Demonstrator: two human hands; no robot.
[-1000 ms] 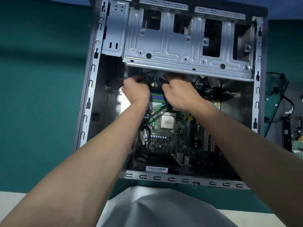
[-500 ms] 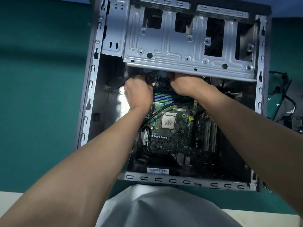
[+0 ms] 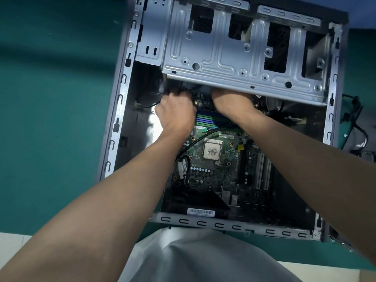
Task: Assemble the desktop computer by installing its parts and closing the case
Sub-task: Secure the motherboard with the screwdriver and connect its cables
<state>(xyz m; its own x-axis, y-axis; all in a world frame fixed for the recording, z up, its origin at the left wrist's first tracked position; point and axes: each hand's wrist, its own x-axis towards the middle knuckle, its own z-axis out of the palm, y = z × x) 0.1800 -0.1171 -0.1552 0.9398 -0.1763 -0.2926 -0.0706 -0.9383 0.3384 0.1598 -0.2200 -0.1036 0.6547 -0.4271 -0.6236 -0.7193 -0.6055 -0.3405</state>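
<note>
The left hand (image 3: 177, 112) sits knuckles-up inside the open computer case (image 3: 120, 110), its fingers curled down and away from the camera. Their tips are lost in the dark gap below the drive cage (image 3: 223, 58), among some black wires, so I cannot tell whether it grips anything. The right hand (image 3: 232, 104) is just beside it, pushed further in. Only its back and wrist show. The cage's lower edge covers all its fingers, and its grasp cannot be judged either.

Between and below the two wrists lies the green motherboard (image 3: 223, 176), flat on the case floor. Blue and green memory slots (image 3: 205, 121) show partly between the hands, and the right forearm cuts off their far end. The bare processor (image 3: 212, 151), smeared with old paste, sits in its socket near the board's middle. A thin black cable (image 3: 195, 141) crosses the board to the left of it. White expansion slots (image 3: 262, 174) are half hidden under the right forearm. A barcode label (image 3: 201, 211) at the near edge is too blurred to read.

The case lies on its side on a green tabletop (image 3: 50, 119). At the right edge, loose black cables (image 3: 356, 119) are cut off by the frame. A grey garment (image 3: 193, 257) fills the bottom.
</note>
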